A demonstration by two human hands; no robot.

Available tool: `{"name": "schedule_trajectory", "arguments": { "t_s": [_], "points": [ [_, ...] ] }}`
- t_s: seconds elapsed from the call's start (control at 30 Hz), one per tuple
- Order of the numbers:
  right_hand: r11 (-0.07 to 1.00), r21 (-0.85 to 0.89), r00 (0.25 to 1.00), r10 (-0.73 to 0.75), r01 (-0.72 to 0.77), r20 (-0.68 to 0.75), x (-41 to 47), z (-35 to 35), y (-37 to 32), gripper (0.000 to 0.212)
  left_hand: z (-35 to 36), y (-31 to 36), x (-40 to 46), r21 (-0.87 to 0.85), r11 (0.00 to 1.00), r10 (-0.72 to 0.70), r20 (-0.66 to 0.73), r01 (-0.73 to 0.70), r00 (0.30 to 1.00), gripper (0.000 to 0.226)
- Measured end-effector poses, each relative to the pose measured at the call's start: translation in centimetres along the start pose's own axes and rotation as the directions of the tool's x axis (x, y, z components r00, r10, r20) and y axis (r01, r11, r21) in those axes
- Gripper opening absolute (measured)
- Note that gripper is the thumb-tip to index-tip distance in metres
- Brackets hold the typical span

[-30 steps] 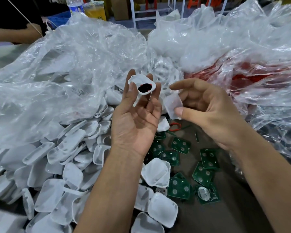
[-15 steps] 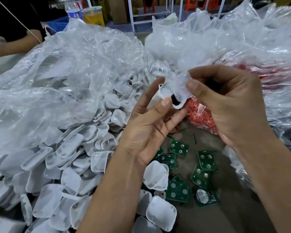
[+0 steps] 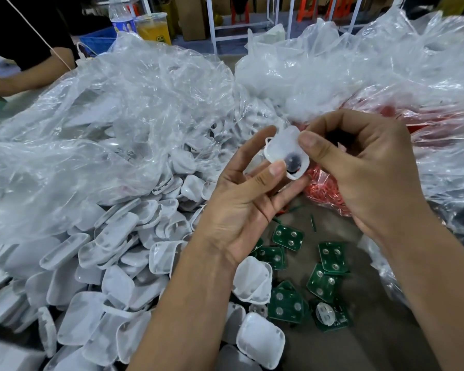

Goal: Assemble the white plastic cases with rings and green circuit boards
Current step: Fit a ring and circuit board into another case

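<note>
Nearest, below both hands, flat green circuit boards [image 3: 332, 257] are lying loose on the grey counter [image 3: 373, 344] beside a heap of empty white plastic case shells [image 3: 113, 263]. Above them, the left hand [image 3: 241, 210] is pinching a rounded white plastic case [image 3: 285, 152] between thumb and fingers, while the right hand [image 3: 359, 167] is pinching its upper edge. The closing step seems to be in hand; next, pressing the halves together evenly. Beyond, the drink cup's [image 3: 154, 29] print is proving unreadable.
</note>
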State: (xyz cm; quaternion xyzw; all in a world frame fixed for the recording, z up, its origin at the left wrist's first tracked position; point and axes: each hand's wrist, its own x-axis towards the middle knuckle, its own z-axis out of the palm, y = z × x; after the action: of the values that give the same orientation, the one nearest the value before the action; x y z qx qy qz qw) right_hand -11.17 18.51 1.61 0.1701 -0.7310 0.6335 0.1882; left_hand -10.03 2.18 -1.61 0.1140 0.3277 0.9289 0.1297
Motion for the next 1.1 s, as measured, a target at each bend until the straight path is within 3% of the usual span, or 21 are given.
{"name": "schedule_trajectory", "arguments": {
  "t_s": [0.1, 0.2, 0.33, 0.47, 0.6, 0.8, 1.0, 1.1],
  "points": [
    [0.947, 0.304, 0.994, 0.094, -0.106, 0.056, 0.2, -0.6, -0.4, 0.007, 0.0, 0.0, 0.0, -0.008, 1.0, 0.01, -0.012, -0.01, 1.0, 0.041],
    [0.913, 0.374, 0.986, 0.136, -0.163, 0.098, 0.6, -1.2, -0.5, 0.01, -0.1, 0.0, 0.0, -0.006, 1.0, 0.014, -0.022, -0.014, 1.0, 0.042],
    [0.932, 0.31, 0.978, 0.146, -0.187, 0.15, 0.4, -0.5, -0.5, 0.008, 0.0, 0.0, 0.0, -0.017, 1.0, 0.0, -0.007, 0.0, 1.0, 0.042],
    [0.978, 0.129, 0.985, 0.156, -0.164, 0.071, 0.4, -0.2, -0.4, 0.011, 0.0, 0.0, 0.0, -0.018, 1.0, -0.007, -0.001, 0.006, 1.0, 0.044],
    [0.995, -0.077, 0.997, 0.07, -0.068, 0.014, 0.2, 0.1, -0.5, 0.011, 0.0, 0.0, 0.1, -0.007, 1.0, -0.006, 0.007, 0.006, 1.0, 0.043],
    [0.974, -0.226, 1.0, -0.011, 0.017, 0.028, 0.1, 0.2, -0.9, 0.011, -0.1, 0.0, 0.1, -0.001, 1.0, -0.006, 0.005, 0.006, 1.0, 0.04],
    [0.969, -0.248, 1.0, -0.013, 0.019, 0.024, 0.1, 0.0, -0.5, 0.013, -0.2, 0.0, 0.2, -0.002, 1.0, 0.005, 0.013, -0.005, 1.0, 0.042],
    [0.994, -0.042, 0.995, 0.097, -0.096, 0.015, 0.1, 0.3, -0.6, 0.015, -0.3, -0.1, 0.2, -0.005, 1.0, 0.003, 0.021, -0.003, 1.0, 0.042]
  ]
}}
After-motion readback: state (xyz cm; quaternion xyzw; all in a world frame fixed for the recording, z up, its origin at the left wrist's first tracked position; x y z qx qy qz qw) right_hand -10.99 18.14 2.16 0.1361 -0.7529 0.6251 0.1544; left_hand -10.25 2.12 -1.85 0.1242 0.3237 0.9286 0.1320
